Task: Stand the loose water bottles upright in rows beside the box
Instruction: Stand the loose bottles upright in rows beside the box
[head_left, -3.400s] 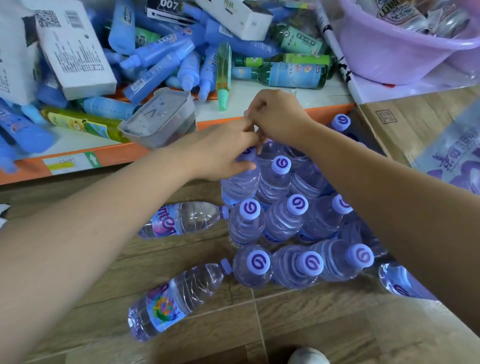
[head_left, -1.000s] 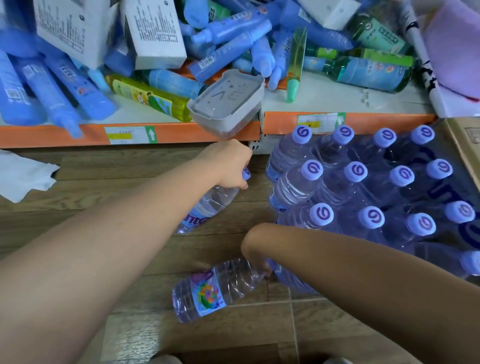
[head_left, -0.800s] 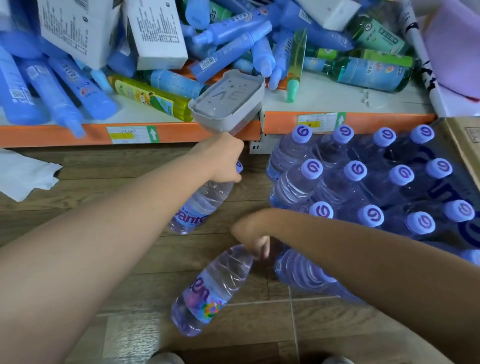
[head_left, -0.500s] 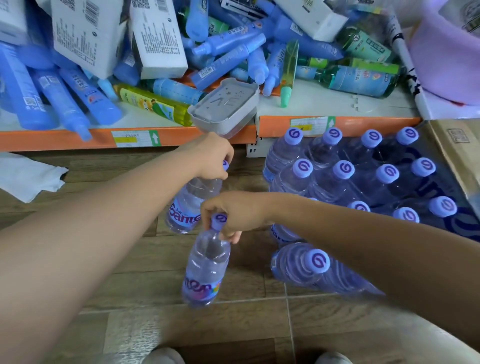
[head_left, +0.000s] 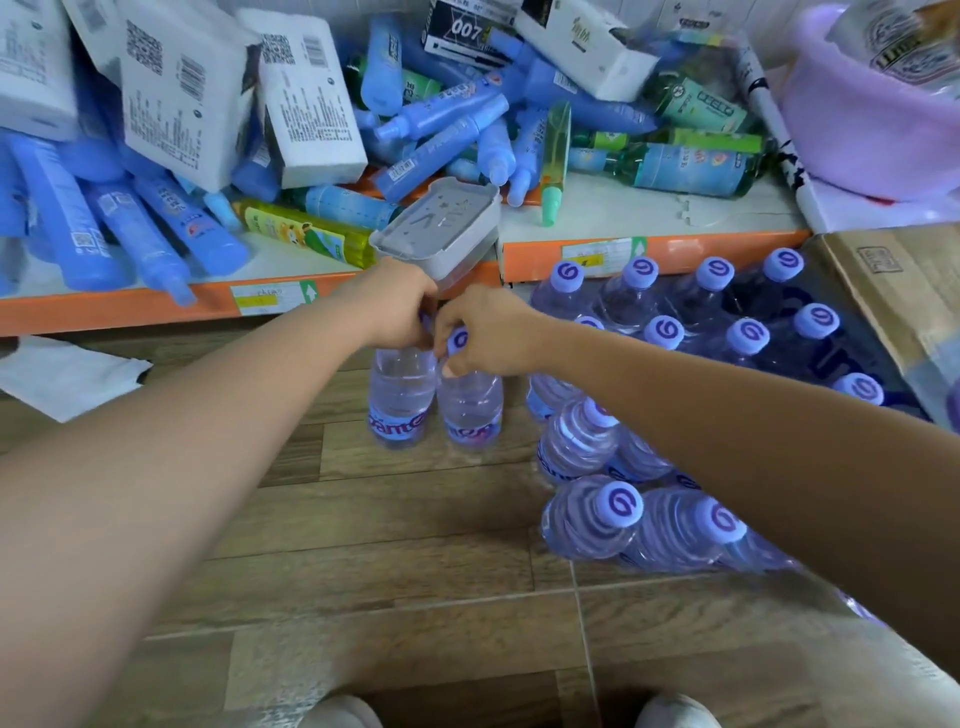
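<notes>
Two clear water bottles with purple caps stand upright side by side on the wooden floor, left of the rows. My left hand (head_left: 395, 306) grips the cap end of the left bottle (head_left: 400, 397). My right hand (head_left: 483, 332) pinches the neck of the right bottle (head_left: 470, 410), its cap showing between my fingers. Several more bottles (head_left: 717, 306) stand in rows to the right, against the cardboard box (head_left: 893, 291). My right forearm hides part of those rows.
A low orange-edged shelf (head_left: 130, 306) runs behind, piled with blue tubes, white cartons and green bottles. A grey lidded container (head_left: 441, 228) overhangs its edge just above my hands. A purple basin (head_left: 872, 130) sits at the far right, white paper (head_left: 62, 374) lies on the floor at left.
Both loose bottles lay on the floor a second ago. Each hand took one by its cap end, tipped it upright, and brought the two together left of the rows.
</notes>
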